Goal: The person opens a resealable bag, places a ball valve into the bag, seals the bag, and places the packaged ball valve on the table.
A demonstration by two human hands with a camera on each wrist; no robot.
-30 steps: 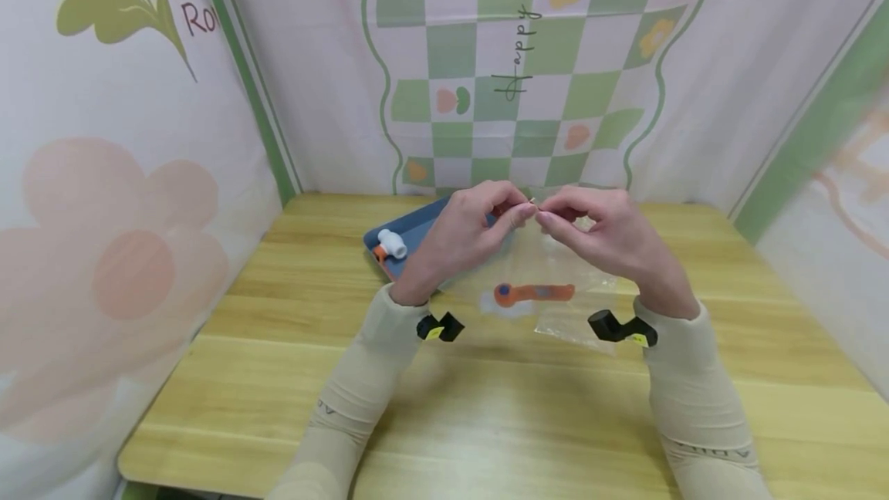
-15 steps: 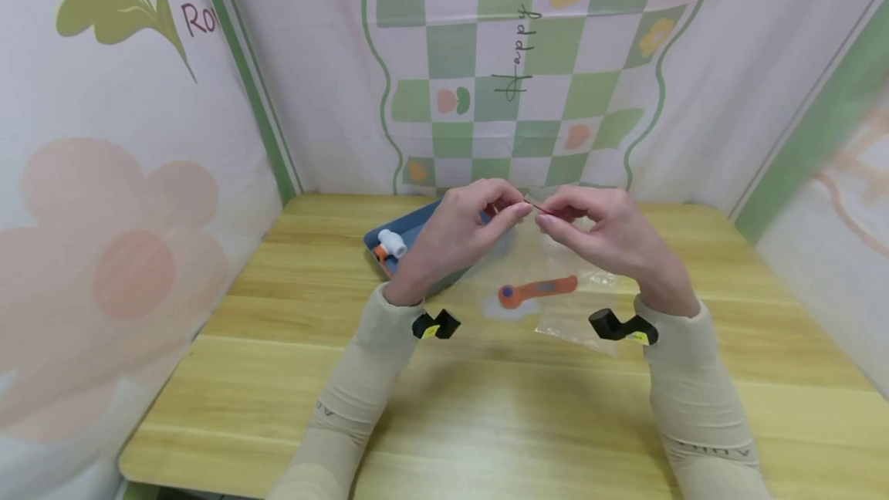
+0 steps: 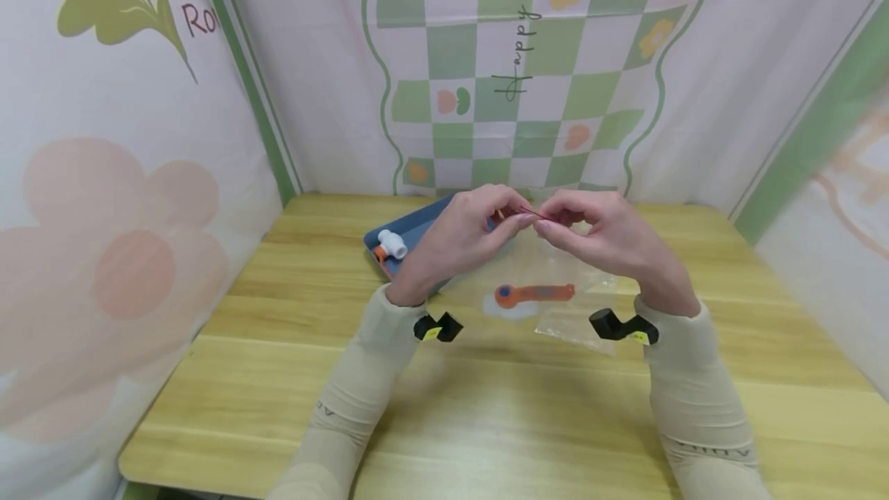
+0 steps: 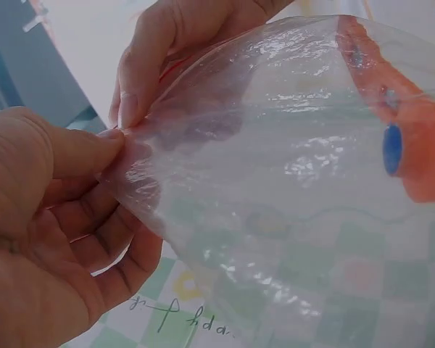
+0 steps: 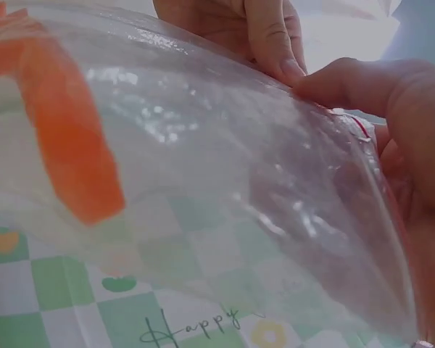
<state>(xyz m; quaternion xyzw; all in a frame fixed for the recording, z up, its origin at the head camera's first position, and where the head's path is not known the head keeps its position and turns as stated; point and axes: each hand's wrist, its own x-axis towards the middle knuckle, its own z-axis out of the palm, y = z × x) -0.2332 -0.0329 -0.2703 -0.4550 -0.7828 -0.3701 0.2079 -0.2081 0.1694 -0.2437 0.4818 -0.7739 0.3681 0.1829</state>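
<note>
A clear zip-lock bag (image 3: 576,324) hangs from both hands, its top edge bunched between their fingertips. My left hand (image 3: 467,234) pinches the edge between thumb and forefinger. Close against it, my right hand (image 3: 606,236) pinches the same edge. Between the fingertips a thin red seal line (image 5: 361,127) shows in the right wrist view. Inside the bag lies a plastic ball valve with an orange handle (image 3: 545,293), a blue centre and a white body seen dimly through the film. In the left wrist view the valve's blue-ended orange knob (image 4: 424,156) is near the lens.
A blue tray (image 3: 410,216) stands behind the left hand, partly hidden by it. In it lies a white valve (image 3: 392,244) with an orange part. The wooden table (image 3: 500,423) ends at a patterned fabric backdrop (image 3: 333,122), with fabric on both sides.
The fingertips have shifted slightly along the bag's edge, and more of the red seal line shows between them. The valve in the bag swung a little and came back.
</note>
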